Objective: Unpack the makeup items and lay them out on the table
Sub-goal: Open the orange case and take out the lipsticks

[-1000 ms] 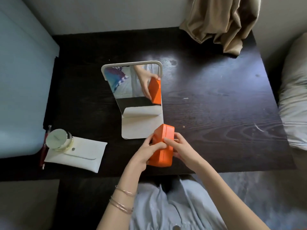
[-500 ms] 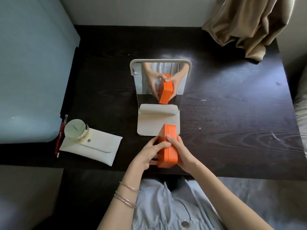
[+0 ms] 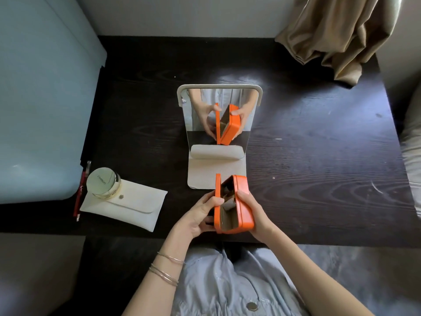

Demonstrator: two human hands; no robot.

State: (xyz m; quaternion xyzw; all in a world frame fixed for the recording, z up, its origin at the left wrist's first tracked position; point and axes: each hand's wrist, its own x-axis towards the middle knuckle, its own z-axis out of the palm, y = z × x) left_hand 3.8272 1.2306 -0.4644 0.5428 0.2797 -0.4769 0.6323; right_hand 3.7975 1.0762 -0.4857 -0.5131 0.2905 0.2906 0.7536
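Note:
An orange makeup case stands on edge at the near side of the dark table, its lid swung open to the left. My right hand grips the case body from the right. My left hand holds the thin lid, thumb at its inner edge. Inside the case, a beige tube-like item shows among dark shapes I cannot make out. To the left lie a white snap pouch, a round gold-rimmed compact resting on it, and a red pencil.
A white folding stand mirror stands just beyond the case and reflects my hands. A light blue cushion borders the table's left side. A tan curtain hangs over the far right corner, and pale bedding lies at the right.
The case was closed between both hands; now its lid stands open to the left, and the inside shows. The view has shifted so the mirror sits more centred.

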